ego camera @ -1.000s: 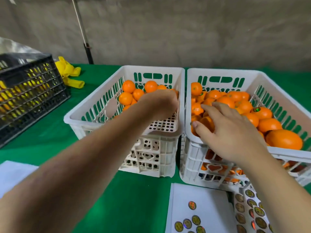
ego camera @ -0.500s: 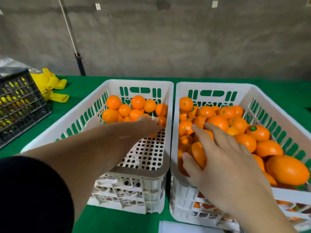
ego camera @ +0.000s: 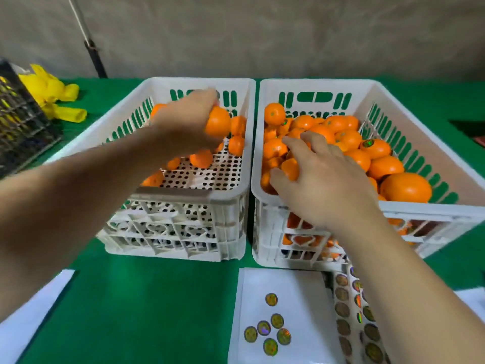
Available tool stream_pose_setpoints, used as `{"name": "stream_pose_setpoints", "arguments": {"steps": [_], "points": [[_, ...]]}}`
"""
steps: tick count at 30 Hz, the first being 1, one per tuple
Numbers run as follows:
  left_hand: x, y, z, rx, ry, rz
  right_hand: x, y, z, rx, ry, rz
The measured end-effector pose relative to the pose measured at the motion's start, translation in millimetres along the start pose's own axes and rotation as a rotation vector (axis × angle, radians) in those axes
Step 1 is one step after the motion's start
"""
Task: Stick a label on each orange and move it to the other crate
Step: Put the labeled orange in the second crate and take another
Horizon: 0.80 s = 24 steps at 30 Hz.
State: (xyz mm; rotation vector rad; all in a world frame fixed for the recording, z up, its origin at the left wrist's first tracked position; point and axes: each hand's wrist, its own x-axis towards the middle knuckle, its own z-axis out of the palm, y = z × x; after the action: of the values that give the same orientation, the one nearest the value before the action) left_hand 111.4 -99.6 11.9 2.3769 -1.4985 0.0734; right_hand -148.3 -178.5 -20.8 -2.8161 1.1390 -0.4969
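Two white crates stand side by side on green cloth. The left crate [ego camera: 183,193] holds a few oranges at its far end. My left hand [ego camera: 183,122] is raised over them and grips one orange [ego camera: 219,124] in its fingers. The right crate [ego camera: 430,209] is heaped with oranges, one bearing a label [ego camera: 368,143]. My right hand [ego camera: 322,179] reaches into its near left corner, with thumb and fingers curled round an orange [ego camera: 290,168]. A white label sheet [ego camera: 288,287] with several round labels [ego camera: 270,331] lies in front of the crates.
A second label sheet [ego camera: 343,311] lies partly under my right forearm. At the far left a black crate [ego camera: 21,127] stands beside yellow gloves [ego camera: 52,98]. A pole [ego camera: 89,46] leans on the wall behind. White paper [ego camera: 31,311] covers the near left corner.
My left hand has lifted from low among the left crate's oranges and now has one in its fingers. My right hand has closed its thumb and fingers round an orange in the right crate.
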Motion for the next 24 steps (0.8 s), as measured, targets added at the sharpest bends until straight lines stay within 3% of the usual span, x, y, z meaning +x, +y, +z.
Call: {"name": "stream_pose_setpoints", "arguments": {"steps": [4, 6, 8, 11, 16, 21, 24], "points": [[-86, -5, 1, -0.335, 0.520, 0.070, 0, -1, -2, -0.007, -0.004, -0.006], [-136, 8, 25, -0.431, 0.644, 0.117, -1, -1, -3, -0.015, -0.007, -0.001], [-178, 25, 61, -0.491, 0.667, 0.156, -2, -2, -3, -0.016, -0.007, -0.001], [-221, 45, 118, -0.581, 0.508, 0.229, -5, -3, -3, -0.038, 0.044, -0.018], [-251, 60, 189, -0.713, 0.031, 0.039, -9, -3, -3, -0.056, 0.099, -0.052], [-244, 55, 207, -0.628, -0.002, -0.075, -25, -2, 2, -0.038, 0.338, -0.210], [-244, 53, 209, -0.639, -0.031, -0.147, -79, -2, 34, 0.201, 0.594, -0.236]]}}
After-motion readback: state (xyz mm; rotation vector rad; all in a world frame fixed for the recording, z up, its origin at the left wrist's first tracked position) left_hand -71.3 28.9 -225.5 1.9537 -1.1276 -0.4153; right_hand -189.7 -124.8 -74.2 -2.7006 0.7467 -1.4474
